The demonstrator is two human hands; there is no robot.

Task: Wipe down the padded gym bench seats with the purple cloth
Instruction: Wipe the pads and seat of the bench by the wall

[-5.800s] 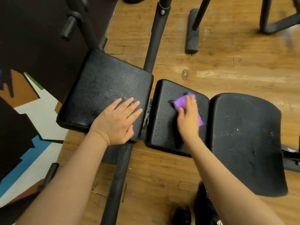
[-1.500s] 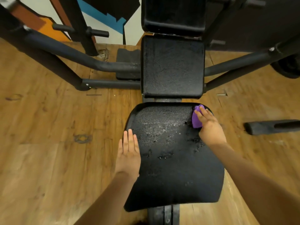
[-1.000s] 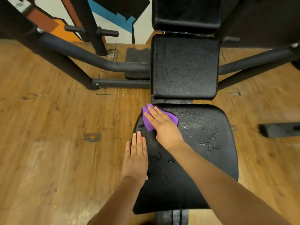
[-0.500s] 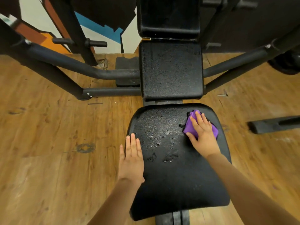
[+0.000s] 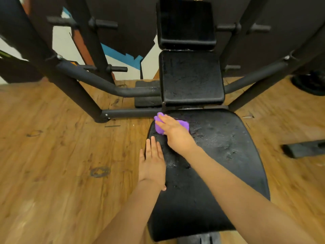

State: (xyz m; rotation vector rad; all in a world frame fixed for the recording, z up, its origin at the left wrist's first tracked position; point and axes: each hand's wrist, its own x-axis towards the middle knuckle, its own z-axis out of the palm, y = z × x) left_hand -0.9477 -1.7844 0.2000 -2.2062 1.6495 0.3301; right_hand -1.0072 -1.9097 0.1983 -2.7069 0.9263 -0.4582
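1. Since half a second ago, right hand and crumpled purple cloth have crossed from the far right part of the wide black padded seat to its far left corner
2. Right hand lies flat on top of the cloth, fingers straight and together, pressing it to the pad; cloth shows beyond the fingertips and beside the knuckles
3. Left hand is unchanged in place: flat, fingers straight and close together, resting on the seat's left edge, holding nothing
4. Both hands are near each other, apparently not touching, though the gap is hard to judge
5. Seat surface carries pale wet speckles across its middle and right part
6. Beyond it, a squarer black padded back section and a smaller black padded headrest stand in line
7. Black steel frame tubes flank the bench on a brown wooden plank floor; picture edges are blurred
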